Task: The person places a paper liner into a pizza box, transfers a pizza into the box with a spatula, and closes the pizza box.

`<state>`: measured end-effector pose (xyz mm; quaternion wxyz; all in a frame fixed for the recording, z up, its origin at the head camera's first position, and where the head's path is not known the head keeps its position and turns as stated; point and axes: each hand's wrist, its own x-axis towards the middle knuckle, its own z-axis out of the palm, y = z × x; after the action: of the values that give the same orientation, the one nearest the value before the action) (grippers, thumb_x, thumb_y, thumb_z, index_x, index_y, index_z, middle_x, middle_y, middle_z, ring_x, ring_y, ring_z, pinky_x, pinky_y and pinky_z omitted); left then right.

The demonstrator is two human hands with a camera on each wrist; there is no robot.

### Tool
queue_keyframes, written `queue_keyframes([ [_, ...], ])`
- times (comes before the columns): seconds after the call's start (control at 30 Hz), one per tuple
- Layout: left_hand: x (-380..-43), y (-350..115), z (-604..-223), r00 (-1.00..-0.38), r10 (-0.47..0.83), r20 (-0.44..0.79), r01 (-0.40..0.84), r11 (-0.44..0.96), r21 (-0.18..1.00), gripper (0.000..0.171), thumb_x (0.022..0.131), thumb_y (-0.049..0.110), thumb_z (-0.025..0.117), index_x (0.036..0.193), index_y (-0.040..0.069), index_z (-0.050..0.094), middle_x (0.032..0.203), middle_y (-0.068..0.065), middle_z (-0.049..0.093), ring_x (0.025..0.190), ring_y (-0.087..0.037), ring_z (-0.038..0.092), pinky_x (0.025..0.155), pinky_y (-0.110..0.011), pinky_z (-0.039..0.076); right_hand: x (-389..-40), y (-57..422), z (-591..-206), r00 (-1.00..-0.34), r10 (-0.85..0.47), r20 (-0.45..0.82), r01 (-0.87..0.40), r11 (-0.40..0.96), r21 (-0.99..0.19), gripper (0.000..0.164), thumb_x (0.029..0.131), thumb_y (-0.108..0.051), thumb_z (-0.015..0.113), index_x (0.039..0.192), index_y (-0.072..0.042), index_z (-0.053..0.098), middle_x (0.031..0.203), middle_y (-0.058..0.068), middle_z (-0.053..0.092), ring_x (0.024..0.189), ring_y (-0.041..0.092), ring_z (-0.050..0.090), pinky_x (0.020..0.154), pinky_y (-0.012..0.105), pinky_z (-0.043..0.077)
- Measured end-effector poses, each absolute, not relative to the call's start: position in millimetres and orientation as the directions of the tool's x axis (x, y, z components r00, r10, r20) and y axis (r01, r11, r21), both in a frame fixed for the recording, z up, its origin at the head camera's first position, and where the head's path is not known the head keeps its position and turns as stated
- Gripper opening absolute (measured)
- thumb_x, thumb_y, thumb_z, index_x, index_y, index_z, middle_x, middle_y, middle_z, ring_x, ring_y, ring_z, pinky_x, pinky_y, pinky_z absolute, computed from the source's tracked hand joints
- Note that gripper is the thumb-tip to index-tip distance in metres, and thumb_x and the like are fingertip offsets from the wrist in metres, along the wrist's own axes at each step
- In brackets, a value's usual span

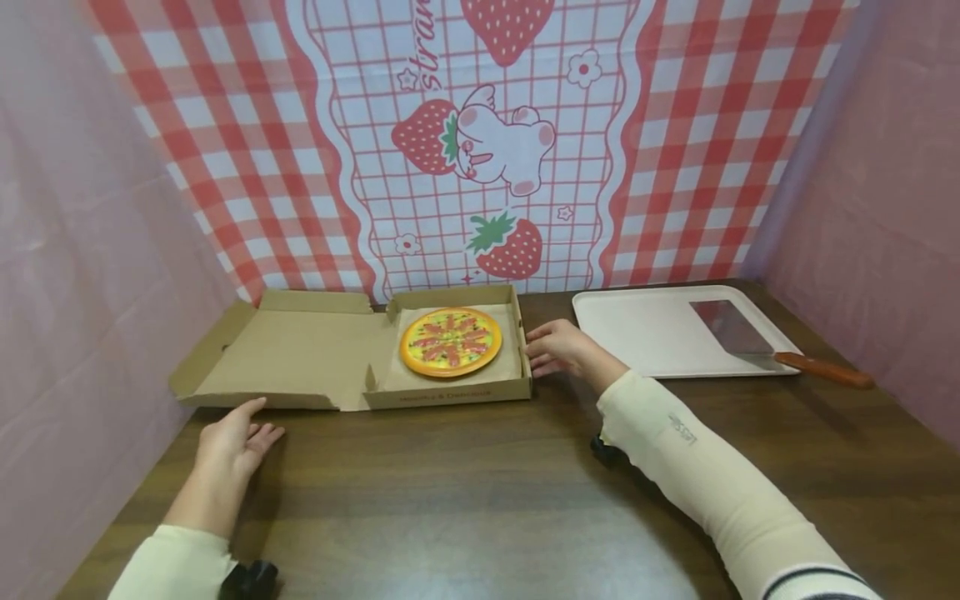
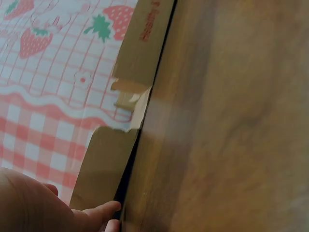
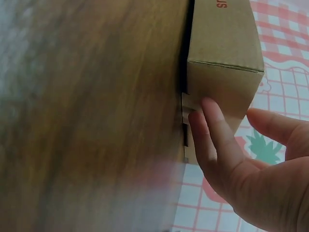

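A toy pizza [image 1: 451, 342] with an orange rim lies on paper inside an open cardboard pizza box [image 1: 450, 397]. The box's lid [image 1: 300, 348] is folded out flat to the left. My left hand [image 1: 227, 443] is at the lid's front flap [image 2: 104, 162], its fingertips by the flap's lower edge; whether they reach under it is unclear. At the box's right side, my right hand [image 1: 564, 348] has its fingers [image 3: 215, 113] extended against the side wall [image 3: 217, 89], with the thumb near the top edge. Neither hand grips anything.
To the right lies a white tray [image 1: 630, 333] with a wooden-handled spatula [image 1: 731, 327] resting on it, its handle [image 1: 825, 368] jutting past the tray's edge. Behind the brown table [image 1: 450, 500] hangs a checked strawberry cloth [image 1: 480, 150]. Pink curtains [image 1: 97, 250] flank both sides.
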<state>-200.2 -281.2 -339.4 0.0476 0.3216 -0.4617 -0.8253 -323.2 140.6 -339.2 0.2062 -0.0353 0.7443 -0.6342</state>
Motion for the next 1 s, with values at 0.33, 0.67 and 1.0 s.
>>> queue_keyframes([
  [0.33,-215.1,-298.7,-336.9,-0.778,-0.309,-0.547,-0.185,-0.719,0.67,0.087,0.099,0.014,0.05,0.152,0.037,-0.015,0.161,0.006,-0.008,0.146,-0.014,0.01,0.112,-0.038,0.028,-330.6,142.6,-349.1,-0.904,-0.327,-0.274,0.205,0.229,-0.952,0.058,0.095,0.001,0.053,0.146,0.013,0.026,0.126,0.03,0.053,0.074,0.017,0.064,0.07,0.034,0.06],
  [0.67,-235.6,-320.6,-352.1,-0.774,-0.267,-0.575,-0.18,-0.777,0.604,0.087,0.095,0.006,0.06,0.154,0.039,0.005,0.156,0.009,0.016,0.142,-0.008,0.02,0.097,-0.044,0.048,-329.1,141.2,-348.6,-0.896,-0.346,-0.277,0.204,0.235,-0.95,0.055,0.096,0.004,0.051,0.145,0.014,0.027,0.128,0.037,0.05,0.079,0.022,0.066,0.065,0.035,0.06],
  [1.0,-231.4,-306.0,-343.4,-0.799,-0.334,-0.5,-0.149,-0.696,0.702,0.092,0.094,0.003,0.059,0.156,0.025,-0.005,0.161,0.003,0.005,0.144,-0.014,0.018,0.104,-0.036,0.039,-327.3,140.1,-345.6,-0.88,-0.383,-0.281,0.175,0.288,-0.941,0.053,0.096,0.006,0.05,0.141,0.015,0.025,0.135,0.035,0.038,0.099,0.037,0.061,0.071,0.04,0.06],
])
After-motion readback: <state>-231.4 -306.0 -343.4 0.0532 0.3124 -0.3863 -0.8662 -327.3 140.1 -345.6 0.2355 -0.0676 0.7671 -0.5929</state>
